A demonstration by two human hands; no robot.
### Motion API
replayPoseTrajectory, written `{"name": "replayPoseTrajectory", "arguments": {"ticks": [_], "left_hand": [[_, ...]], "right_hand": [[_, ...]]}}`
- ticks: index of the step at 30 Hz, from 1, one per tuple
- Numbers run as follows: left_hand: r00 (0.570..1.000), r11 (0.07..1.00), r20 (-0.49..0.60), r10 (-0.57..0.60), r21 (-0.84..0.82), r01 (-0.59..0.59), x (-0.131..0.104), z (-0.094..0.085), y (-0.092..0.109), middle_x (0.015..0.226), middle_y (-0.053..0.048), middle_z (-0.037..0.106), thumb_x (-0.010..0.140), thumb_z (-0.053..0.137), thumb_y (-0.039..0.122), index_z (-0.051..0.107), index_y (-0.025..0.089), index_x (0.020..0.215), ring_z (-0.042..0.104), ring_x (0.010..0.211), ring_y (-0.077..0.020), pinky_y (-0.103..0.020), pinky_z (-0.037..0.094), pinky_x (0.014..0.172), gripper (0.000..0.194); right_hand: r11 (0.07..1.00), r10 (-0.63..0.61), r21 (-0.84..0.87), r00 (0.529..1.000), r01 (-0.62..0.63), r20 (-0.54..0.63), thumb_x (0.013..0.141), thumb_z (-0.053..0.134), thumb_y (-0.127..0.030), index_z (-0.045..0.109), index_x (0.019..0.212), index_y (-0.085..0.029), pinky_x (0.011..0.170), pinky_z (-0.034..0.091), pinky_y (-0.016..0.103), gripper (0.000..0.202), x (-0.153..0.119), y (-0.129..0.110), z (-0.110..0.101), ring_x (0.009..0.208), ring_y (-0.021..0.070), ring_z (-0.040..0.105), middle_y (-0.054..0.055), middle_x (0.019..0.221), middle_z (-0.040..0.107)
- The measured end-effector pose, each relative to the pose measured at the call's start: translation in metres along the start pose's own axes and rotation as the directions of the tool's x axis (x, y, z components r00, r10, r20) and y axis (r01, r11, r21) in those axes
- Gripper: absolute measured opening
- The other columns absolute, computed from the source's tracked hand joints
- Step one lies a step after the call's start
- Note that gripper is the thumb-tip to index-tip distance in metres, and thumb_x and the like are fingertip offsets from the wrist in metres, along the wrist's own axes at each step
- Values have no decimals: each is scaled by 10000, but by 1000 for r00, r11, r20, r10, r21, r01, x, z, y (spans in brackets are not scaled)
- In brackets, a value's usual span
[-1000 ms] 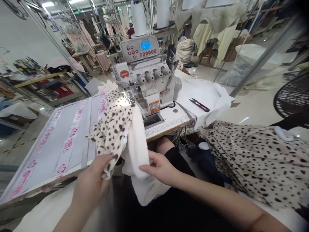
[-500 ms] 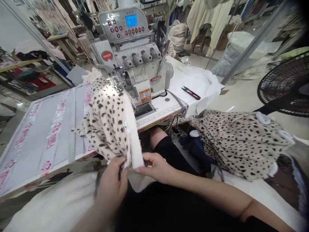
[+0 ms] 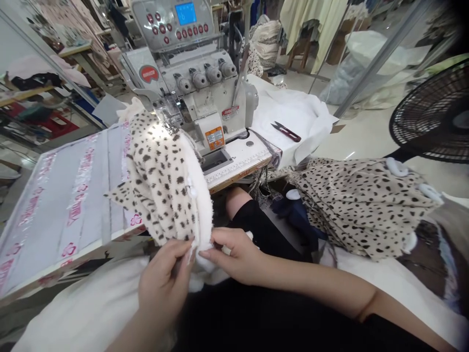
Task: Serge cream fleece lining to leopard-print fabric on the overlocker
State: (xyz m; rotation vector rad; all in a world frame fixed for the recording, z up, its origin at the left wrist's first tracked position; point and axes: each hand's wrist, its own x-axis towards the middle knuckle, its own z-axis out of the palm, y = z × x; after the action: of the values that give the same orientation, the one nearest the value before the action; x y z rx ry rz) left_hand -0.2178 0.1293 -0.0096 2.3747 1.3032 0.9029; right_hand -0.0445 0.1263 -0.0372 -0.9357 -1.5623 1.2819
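A cream fleece fabric piece with dark spots [image 3: 164, 181] hangs over the table's front edge, its far end under the lit presser foot of the overlock sewing machine [image 3: 194, 78]. Along its right side runs a plain white fleece strip [image 3: 202, 195]. My left hand [image 3: 166, 274] pinches the spotted fabric's lower edge between thumb and fingers. Close beside it, my right hand [image 3: 236, 254] pinches the lower end of the white strip. The two edges lie side by side between my fingertips.
Thread snips [image 3: 287, 132] lie on white cloth right of the machine. More spotted fabric [image 3: 366, 205] is heaped at the right, near a black fan [image 3: 432, 112]. A plastic-covered table extension [image 3: 73, 195] spans the left. White cloth [image 3: 91, 303] lies at the lower left.
The white strip has curved and been drawn closer to the spotted fabric's edge. My right hand has moved slightly left, toward my left hand. The view has shifted a little.
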Motion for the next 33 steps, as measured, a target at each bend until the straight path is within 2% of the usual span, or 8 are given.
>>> {"name": "replayPoseTrajectory", "arguments": {"ticks": [4, 7, 17, 22, 25, 27, 30, 33], "left_hand": [[999, 999, -36, -41, 16, 41, -2, -5, 3, 771, 7, 617, 796, 543, 166, 591, 204, 882, 588, 700, -96, -197, 462, 629, 106], [997, 997, -34, -76, 15, 76, -2, -7, 5, 770, 6, 630, 797, 551, 198, 602, 210, 867, 599, 698, -108, -211, 470, 611, 87], [994, 988, 2, 113, 109, -112, 9, -3, 9, 730, 17, 631, 811, 529, 168, 583, 187, 843, 600, 666, -72, -157, 462, 614, 66], [992, 984, -8, 129, 124, -127, 11, 1, 6, 688, 17, 609, 811, 518, 177, 555, 183, 829, 583, 621, -76, -166, 445, 576, 41], [994, 988, 5, 110, 106, -110, 12, -1, 4, 642, 41, 575, 800, 519, 167, 545, 191, 808, 538, 549, -56, -154, 416, 522, 36], [994, 992, 24, 103, 77, -104, 14, -5, 4, 624, 52, 555, 790, 524, 156, 542, 198, 801, 515, 523, -45, -143, 399, 493, 47], [990, 990, 19, 138, 28, -138, 18, -12, 7, 611, 53, 540, 783, 526, 146, 530, 198, 781, 511, 524, -44, -141, 399, 490, 53], [985, 985, 48, 167, 26, -169, 19, -17, 6, 568, 51, 516, 781, 512, 134, 510, 193, 711, 494, 497, -54, -160, 400, 483, 91]], "right_hand": [[983, -67, -173, 998, 67, 10, 837, 464, -190, 415, 633, -172, 552, 333, 193, 211, 1, -5, 2, 583, 80, 407, -37, 621, 412], [970, -86, -229, 996, 84, 2, 841, 458, -197, 376, 616, -181, 529, 315, 195, 239, 2, -5, 4, 549, 76, 382, -45, 596, 389], [936, -104, -339, 995, 98, -1, 772, 414, -135, 287, 628, -196, 505, 278, 209, 201, 4, -7, 5, 530, 87, 376, -36, 596, 382], [907, -91, -407, 994, 110, 68, 719, 425, -141, 330, 656, -196, 504, 292, 220, 126, 3, -11, 3, 532, 99, 393, -26, 609, 417], [878, -107, -453, 986, 153, 125, 760, 435, -174, 408, 672, -183, 512, 334, 228, 92, 4, -17, -3, 543, 110, 433, -8, 618, 471], [827, -175, -520, 977, 212, 120, 806, 422, -197, 497, 736, -164, 557, 384, 248, 108, 7, -23, -12, 593, 134, 484, 24, 655, 532], [692, -359, -636, 927, 342, 108, 841, 394, -165, 567, 951, -147, 677, 440, 280, 206, 16, -28, -25, 770, 169, 547, 104, 918, 608], [493, -506, -656, 802, 571, 318, 856, 386, -143, 567, 997, -158, 667, 462, 258, 229, 28, -23, -33, 797, 150, 558, 89, 1088, 591]]}}
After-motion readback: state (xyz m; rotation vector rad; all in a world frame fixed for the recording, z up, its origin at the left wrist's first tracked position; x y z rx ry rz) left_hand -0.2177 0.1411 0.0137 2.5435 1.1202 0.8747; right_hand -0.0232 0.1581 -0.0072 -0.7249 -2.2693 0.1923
